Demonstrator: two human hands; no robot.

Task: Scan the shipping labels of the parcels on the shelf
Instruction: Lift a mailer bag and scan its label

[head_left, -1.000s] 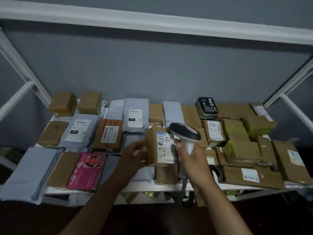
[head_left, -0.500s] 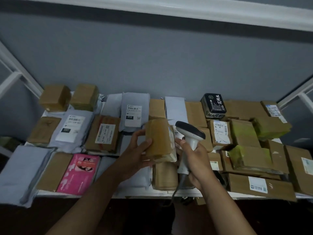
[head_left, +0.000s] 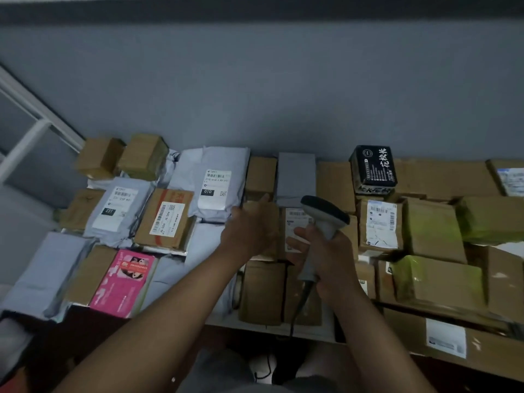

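Parcels crowd the shelf (head_left: 272,329) from end to end beneath a grey wall. At the far left, two small brown boxes (head_left: 99,157) sit at the back, with a grey mailer bag marked 231 (head_left: 119,208) lying in front of them. Nearer the shelf's front edge lies a pink box (head_left: 123,282), flat between brown and grey packages. Next along is a brown carton with red tape (head_left: 166,219), its barcode label facing up, and behind it a grey bag marked 010 (head_left: 217,185).

In the middle, the left hand (head_left: 249,231) reaches over the pile with fingers curled down onto a small brown parcel (head_left: 262,211); the view is blurred, so it probably grips the parcel's top, though the contact cannot be made out clearly. Just beside it, a labelled parcel (head_left: 296,222) lies with its white shipping label up, partly hidden by the scanner. The right hand (head_left: 326,259) is wrapped firmly round the handle of the grey barcode scanner (head_left: 324,214), whose dark head sits above that label, its cable dropping past the shelf edge.

Further right, a black box with white characters (head_left: 373,168) stands at the back, a brown parcel with a long white label (head_left: 381,225) lies in front of it, and yellow-green taped cartons (head_left: 433,225) fill the right end.
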